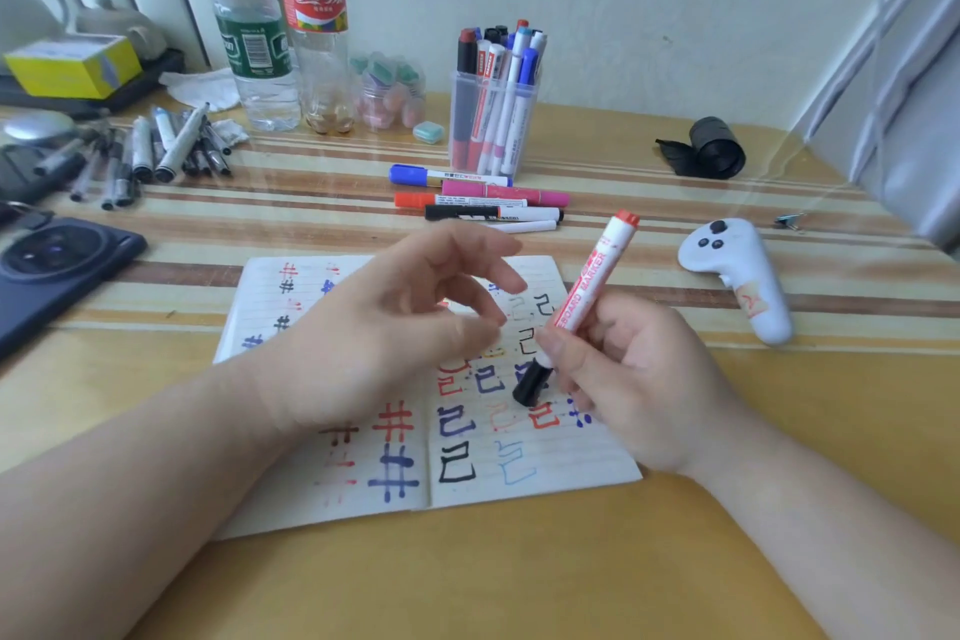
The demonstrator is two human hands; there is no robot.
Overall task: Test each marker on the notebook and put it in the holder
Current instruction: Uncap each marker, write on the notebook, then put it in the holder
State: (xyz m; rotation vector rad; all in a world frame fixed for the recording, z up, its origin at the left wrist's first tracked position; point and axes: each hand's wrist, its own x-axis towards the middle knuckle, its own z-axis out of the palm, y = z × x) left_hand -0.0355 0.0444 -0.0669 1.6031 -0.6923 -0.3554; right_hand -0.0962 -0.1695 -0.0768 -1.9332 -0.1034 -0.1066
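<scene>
Gripping a white marker (589, 291) lettered "BOARD MARKER" in red, my right hand (636, 379) clamps its fingers around the barrel, black cap down over the open notebook (530, 463). My left hand (395, 327) hovers alongside, fingers loosely apart. The holder (491, 125) stands beyond.

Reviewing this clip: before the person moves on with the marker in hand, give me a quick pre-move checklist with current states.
1. Marker gripped securely in right hand: ok.
2. Black cap end points down over the notebook; cap on or off: cannot tell.
3. Left hand free, fingers open, holding nothing: ok.
4. Notebook lies open and flat, blank space remains at lower right: ok.
5. Holder upright and reachable, but already crowded with markers: room cannot tell.
6. Loose markers wait on the table in front of the holder: task unfinished, ok to continue.
</scene>
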